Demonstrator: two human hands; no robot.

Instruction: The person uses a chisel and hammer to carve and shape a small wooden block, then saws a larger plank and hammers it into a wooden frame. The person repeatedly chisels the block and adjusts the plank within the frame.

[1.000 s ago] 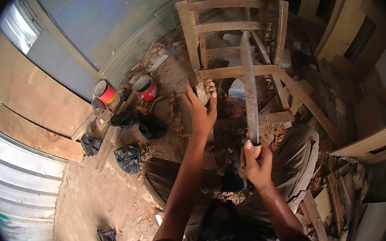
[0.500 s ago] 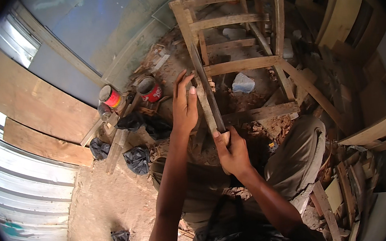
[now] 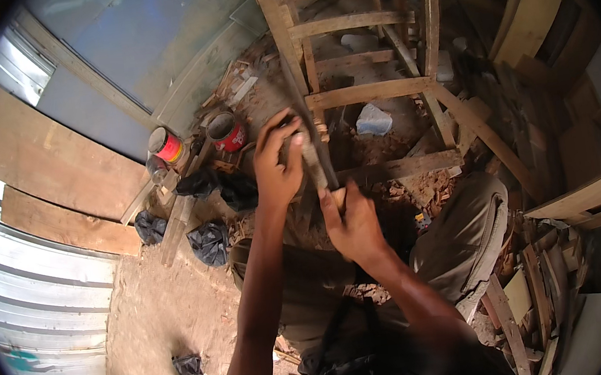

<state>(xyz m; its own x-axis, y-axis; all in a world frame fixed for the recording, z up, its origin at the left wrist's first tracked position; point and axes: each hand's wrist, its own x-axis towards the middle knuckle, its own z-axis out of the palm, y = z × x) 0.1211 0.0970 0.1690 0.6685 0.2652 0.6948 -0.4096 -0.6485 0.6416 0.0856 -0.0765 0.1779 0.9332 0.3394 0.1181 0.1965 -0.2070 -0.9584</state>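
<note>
My right hand (image 3: 357, 227) grips the near end of a long, narrow wooden bar (image 3: 316, 162), thumb along its top. The bar slants up and away to the left, one side pale and the other dark; motion smears it somewhat. Beside its left edge is my left hand (image 3: 277, 162), fingers curved and apart, thumb separate. I cannot tell whether its fingertips touch the bar. Just beyond stands a wooden chair frame (image 3: 367, 92) with several slats and rails and no seat panel; the bar's far end overlaps its left post.
Two red tins (image 3: 228, 138) stand left of the frame by scrap boards. Black plastic bags (image 3: 209, 244) lie on the dirt floor (image 3: 149, 317). A whitish lump (image 3: 374, 120) sits under the frame. Wood offcuts (image 3: 538, 287) pile up at right, beside my bent knee. Corrugated metal lines the left wall.
My right hand and the bar's near end have shifted slightly up and left. My left hand has moved slightly left. The whole view has also shifted a little.
</note>
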